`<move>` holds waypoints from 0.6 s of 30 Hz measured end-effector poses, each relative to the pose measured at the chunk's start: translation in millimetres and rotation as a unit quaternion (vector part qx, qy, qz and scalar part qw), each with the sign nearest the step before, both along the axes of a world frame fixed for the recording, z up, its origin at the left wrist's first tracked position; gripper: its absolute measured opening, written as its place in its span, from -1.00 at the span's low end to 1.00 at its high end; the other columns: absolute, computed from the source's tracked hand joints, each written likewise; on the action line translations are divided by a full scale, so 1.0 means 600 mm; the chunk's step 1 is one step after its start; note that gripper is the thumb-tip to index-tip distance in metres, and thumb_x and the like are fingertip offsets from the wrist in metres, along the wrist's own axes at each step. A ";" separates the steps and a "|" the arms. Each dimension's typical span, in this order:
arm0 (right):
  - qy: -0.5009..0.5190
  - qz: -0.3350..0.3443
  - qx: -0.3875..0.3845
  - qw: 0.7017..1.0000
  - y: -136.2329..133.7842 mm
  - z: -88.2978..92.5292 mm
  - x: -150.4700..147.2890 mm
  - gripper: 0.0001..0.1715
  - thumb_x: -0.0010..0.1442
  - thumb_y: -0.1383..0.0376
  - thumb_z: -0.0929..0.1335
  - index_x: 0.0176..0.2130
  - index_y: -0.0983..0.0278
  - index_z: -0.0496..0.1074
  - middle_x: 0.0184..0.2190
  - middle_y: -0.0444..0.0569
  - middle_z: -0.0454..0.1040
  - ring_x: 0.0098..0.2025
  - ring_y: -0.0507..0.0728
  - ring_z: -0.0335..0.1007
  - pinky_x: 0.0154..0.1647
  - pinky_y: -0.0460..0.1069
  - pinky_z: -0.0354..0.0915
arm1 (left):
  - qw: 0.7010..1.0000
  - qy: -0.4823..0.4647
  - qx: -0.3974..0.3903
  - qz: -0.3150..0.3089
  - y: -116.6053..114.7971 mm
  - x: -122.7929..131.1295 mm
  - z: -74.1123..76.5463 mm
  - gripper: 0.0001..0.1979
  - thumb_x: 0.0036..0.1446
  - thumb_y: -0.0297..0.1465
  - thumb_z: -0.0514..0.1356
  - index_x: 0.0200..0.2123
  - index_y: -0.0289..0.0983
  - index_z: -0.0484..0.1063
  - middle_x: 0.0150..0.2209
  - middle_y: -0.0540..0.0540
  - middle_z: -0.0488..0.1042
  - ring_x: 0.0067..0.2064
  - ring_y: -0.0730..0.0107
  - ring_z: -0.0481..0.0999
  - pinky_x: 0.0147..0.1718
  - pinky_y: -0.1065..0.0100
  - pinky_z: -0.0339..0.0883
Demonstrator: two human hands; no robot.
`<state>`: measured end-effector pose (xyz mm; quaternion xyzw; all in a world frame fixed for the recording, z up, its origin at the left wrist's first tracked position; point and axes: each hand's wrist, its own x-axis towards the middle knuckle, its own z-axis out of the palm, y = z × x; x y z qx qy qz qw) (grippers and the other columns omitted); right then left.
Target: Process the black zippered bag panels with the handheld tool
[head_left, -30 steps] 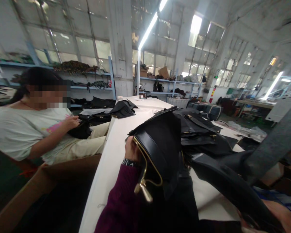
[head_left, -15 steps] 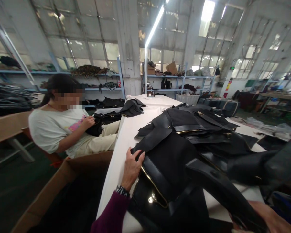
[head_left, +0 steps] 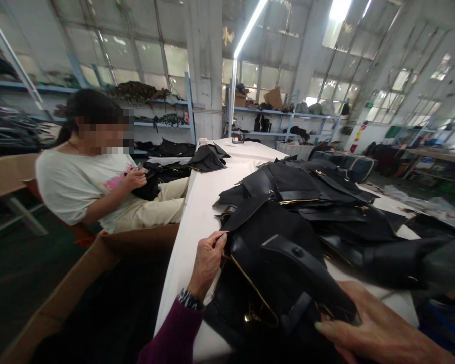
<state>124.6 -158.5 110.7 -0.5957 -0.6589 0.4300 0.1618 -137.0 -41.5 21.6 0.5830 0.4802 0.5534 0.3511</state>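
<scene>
A black bag piece (head_left: 273, 268) with a gold zipper and a thick strap lies at the near end of the white table (head_left: 197, 222). My left hand (head_left: 208, 263), in a purple sleeve, pinches the bag's left edge with closed fingers. My right hand (head_left: 379, 333) comes in at the lower right, fingers pressed on the lower end of the strap (head_left: 307, 268). Behind the bag sits a heap of black bag panels (head_left: 318, 197) with gold trim.
A seated person (head_left: 98, 172) in a white shirt works on black material to the left of the table. A brown cardboard box (head_left: 79, 273) stands below the table's left side. A smaller black pile (head_left: 208, 156) lies farther down the table. Shelves line the back wall.
The bag, held up a second ago, now lies on the table. My left hand shifted to pinch its edge, and my right hand has moved in over the strap.
</scene>
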 end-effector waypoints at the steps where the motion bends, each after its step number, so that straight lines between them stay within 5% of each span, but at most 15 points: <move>1: 0.027 0.012 -0.022 0.999 0.006 0.000 -0.007 -0.65 0.04 -0.01 0.36 -0.34 0.22 0.42 -0.67 -0.12 0.43 -0.62 0.11 0.37 -0.65 -0.08 0.25 | 1.000 -0.023 -0.018 -0.008 0.000 0.000 -0.002 -0.71 0.17 -0.25 0.12 -0.29 -0.33 0.54 -0.62 0.05 0.33 -0.53 0.44 0.28 -0.51 0.43 0.12; 4: 0.079 0.038 -0.047 0.995 0.022 -0.004 -0.025 -0.62 0.10 0.00 0.36 -0.31 0.28 0.40 -0.67 -0.17 0.38 -0.61 0.04 0.32 -0.62 -0.12 0.20 | 0.996 -0.066 -0.035 -0.044 0.001 0.002 -0.009 -0.67 0.18 -0.20 0.10 -0.32 -0.34 0.52 -0.64 0.08 0.24 -0.56 0.50 0.16 -0.53 0.44 0.01; 10: 0.084 0.063 -0.026 0.994 0.050 -0.005 -0.061 -0.70 0.12 0.11 0.39 -0.36 0.32 0.38 -0.66 -0.20 0.37 -0.63 -0.02 0.28 -0.64 -0.17 0.15 | 0.993 -0.086 -0.017 -0.080 -0.009 0.007 -0.001 -0.58 0.18 -0.21 0.10 -0.65 -0.31 0.38 -0.57 -0.01 0.31 -0.44 0.43 0.27 -0.43 0.42 0.10; 15: 0.115 0.074 0.021 0.990 0.081 0.011 -0.078 -0.70 0.13 0.16 0.37 -0.49 0.32 0.35 -0.68 -0.19 0.37 -0.64 -0.02 0.27 -0.62 -0.16 0.17 | 0.986 -0.100 -0.050 -0.124 -0.018 0.007 0.000 -0.58 0.18 -0.20 0.11 -0.64 -0.32 0.38 -0.57 0.00 0.30 -0.48 0.47 0.21 -0.46 0.43 0.06; 18: 0.111 0.027 0.046 0.992 0.093 0.019 -0.061 -0.64 0.14 0.12 0.36 -0.54 0.31 0.34 -0.69 -0.17 0.37 -0.65 0.00 0.28 -0.60 -0.13 0.21 | 0.970 -0.184 -0.082 -0.139 -0.016 0.008 -0.004 -0.61 0.13 -0.21 0.17 -0.64 -0.33 0.35 -0.61 0.04 0.24 -0.52 0.53 0.14 -0.52 0.46 0.02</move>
